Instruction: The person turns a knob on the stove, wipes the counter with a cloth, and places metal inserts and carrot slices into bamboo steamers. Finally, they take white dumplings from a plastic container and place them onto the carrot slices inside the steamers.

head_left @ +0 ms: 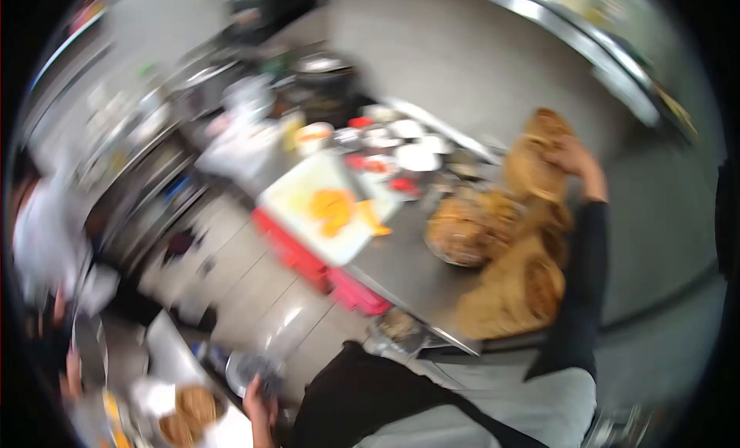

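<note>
My right hand (569, 157), at the end of a black sleeve, reaches to the mouth of a tall brown paper bag (524, 169) at the back of the steel counter. Its fingers are smeared by motion and overlap the brown contents. Nearer to me, another brown paper bag (497, 305) leans over with its mouth showing similar contents. Beside the bags sits a clear-wrapped bundle of brown food pieces (459, 231). Low at the left, my left hand (260, 406) is closed on the edge of a clear plastic container (260, 371), which is blurred.
A white cutting board (297, 201) with orange slices (333, 211) lies over a red bin (289, 248). Behind it stand several small bowls (416, 157) and a lidded pot (324, 74). A person in white (50, 232) works at the left, near round baskets (193, 409).
</note>
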Demonstrator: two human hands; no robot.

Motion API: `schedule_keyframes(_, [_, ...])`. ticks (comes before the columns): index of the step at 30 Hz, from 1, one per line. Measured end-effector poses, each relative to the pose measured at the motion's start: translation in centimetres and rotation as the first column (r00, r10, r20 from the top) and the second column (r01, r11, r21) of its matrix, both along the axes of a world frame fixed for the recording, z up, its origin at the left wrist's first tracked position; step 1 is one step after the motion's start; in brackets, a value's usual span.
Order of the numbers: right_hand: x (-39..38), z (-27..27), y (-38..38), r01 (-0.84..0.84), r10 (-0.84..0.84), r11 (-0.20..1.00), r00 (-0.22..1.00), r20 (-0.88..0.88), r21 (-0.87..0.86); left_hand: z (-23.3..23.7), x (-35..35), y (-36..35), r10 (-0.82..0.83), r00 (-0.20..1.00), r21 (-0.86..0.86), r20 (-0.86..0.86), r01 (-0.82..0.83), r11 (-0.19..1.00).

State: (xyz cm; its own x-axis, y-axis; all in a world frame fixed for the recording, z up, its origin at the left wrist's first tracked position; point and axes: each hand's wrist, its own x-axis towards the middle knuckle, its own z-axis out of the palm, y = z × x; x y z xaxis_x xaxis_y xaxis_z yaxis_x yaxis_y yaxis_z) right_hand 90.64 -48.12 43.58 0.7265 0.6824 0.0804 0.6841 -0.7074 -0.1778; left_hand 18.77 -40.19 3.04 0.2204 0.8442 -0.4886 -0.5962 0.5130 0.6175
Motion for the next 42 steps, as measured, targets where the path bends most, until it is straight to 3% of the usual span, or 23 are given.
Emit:
schedule_keyframes(1, [0.3,-0.3,2.2,-0.277,0.277,0.959,0.961,0.022,0.056,0.3,0.0,-0.4,0.070,0.994,-0.094,-0.088,-0.078,0.993])
schedule_keyframes(4, [-8.0,-1.4,10.1,-0.610,0.670,0.742,0.676,-0.307,0.278,3.3,-1.8,-2.1,-0.105,0.931,-0.211,-0.349,0.032,0.977])
schedule_keyframes(6, [-16.5,-3.6,16.0,-0.800,0.795,0.587,0.544,-0.268,0.120,6.5,-1.6,-3.3,-0.122,0.908,-0.185,-0.401,0.051,0.982])
schedule_keyframes(8, [-28.5,-7.1,20.5,-0.900,0.873,0.436,0.427,-0.234,-0.012,0.9,-2.8,-5.1,0.028,0.954,-0.195,-0.300,-0.090,0.977])
schedule_keyframes(9, [-33.8,-10.6,22.5,-0.978,0.976,0.161,0.137,-0.172,0.130,0.4,-3.4,-6.0,0.036,0.960,-0.177,-0.279,-0.088,0.980])
schedule_keyframes(11, [-47.2,-13.5,24.2,-0.947,0.947,-0.321,-0.322,-0.002,0.025,-6.1,-1.8,-6.9,0.432,0.902,-0.100,0.010,-0.429,0.898])
schedule_keyframes(12, [-53.2,-14.4,24.1,-0.932,0.925,-0.363,-0.357,-0.130,-0.019,-3.4,-3.2,-8.3,0.271,0.952,-0.121,-0.143,-0.288,0.950])
schedule_keyframes(15, [-68.3,-19.3,20.6,-0.729,0.708,-0.682,-0.678,-0.200,0.058,-10.5,-2.5,-10.1,0.323,0.894,-0.082,-0.309,-0.364,0.928])
schedule_keyframes(16, [-72.1,-23.0,20.0,-0.600,0.584,-0.791,-0.798,-0.149,0.115,-7.3,-2.8,-10.8,0.235,0.848,-0.191,-0.475,-0.360,0.913])
schedule_keyframes(17, [-75.9,-24.3,17.6,-0.570,0.538,-0.816,-0.811,-0.230,0.101,-9.9,-2.4,-11.4,0.240,0.847,-0.195,-0.473,-0.367,0.910])
schedule_keyframes(19, [-81.7,-29.4,14.6,-0.490,0.461,-0.871,-0.838,-0.292,0.028,-17.1,-1.1,-12.1,0.507,0.710,0.359,-0.489,-0.366,0.859])
schedule_keyframes(20, [-83.0,-28.7,12.9,-0.461,0.447,-0.887,-0.843,-0.300,-0.026,-14.9,-1.5,-12.5,0.396,0.748,0.113,-0.532,-0.401,0.909])
schedule_keyframes(21, [-84.8,-32.2,12.7,-0.407,0.388,-0.914,-0.879,-0.277,0.009,-14.5,-1.9,-12.8,0.385,0.751,0.125,-0.536,-0.381,0.916])
schedule_keyframes(23, [-86.7,-34.2,11.8,-0.411,0.390,-0.912,-0.871,-0.297,0.008,-14.3,-2.0,-13.5,0.460,0.723,0.160,-0.515,-0.447,0.880])
schedule_keyframes(25, [-87.9,-37.5,12.8,-0.428,0.397,-0.899,-0.887,-0.237,0.094,-8.0,-3.1,-13.3,0.365,0.792,-0.077,-0.489,-0.456,0.887])
schedule_keyframes(27, [-85.8,-33.6,13.0,-0.508,0.494,-0.854,-0.859,-0.132,0.109,-9.3,-2.9,-12.4,0.432,0.821,0.008,-0.372,-0.463,0.886])
schedule_keyframes(32, [-70.1,-23.5,19.3,-0.636,0.651,-0.616,-0.743,-0.154,0.465,-7.4,-3.6,-9.0,0.210,0.887,-0.164,-0.411,-0.298,0.940])
schedule_keyframes(33, [-64.9,-20.9,21.2,-0.742,0.739,-0.517,-0.639,-0.215,0.427,-8.6,-3.6,-7.8,0.127,0.931,-0.215,-0.342,-0.209,0.954])
schedule_keyframes(35, [-52.9,-18.9,25.3,-0.867,0.939,-0.343,-0.304,0.162,0.361,-6.5,-2.9,-5.9,0.145,0.943,-0.222,-0.300,-0.217,0.951])
schedule_keyframes(37, [-39.5,-14.0,26.0,-0.975,0.902,0.040,0.130,0.413,0.221,-7.9,-3.1,-4.3,0.046,0.919,-0.158,-0.392,-0.117,0.981])
schedule_keyframes(38, [-32.8,-10.7,23.4,-0.898,0.821,0.361,0.435,0.370,0.253,-9.9,-3.3,-3.7,-0.021,0.923,-0.164,-0.385,-0.046,0.985])
schedule_keyframes(40, [-21.6,-6.2,17.8,-0.472,0.437,0.773,0.880,0.183,0.424,-12.2,-3.4,-1.4,-0.171,0.902,-0.163,-0.396,0.114,0.980])
schedule_keyframes(42, [-8.6,-4.4,11.5,-0.087,-0.016,0.955,0.941,0.339,0.285,-12.0,-2.7,0.2,-0.313,0.843,-0.158,-0.438,0.270,0.950])
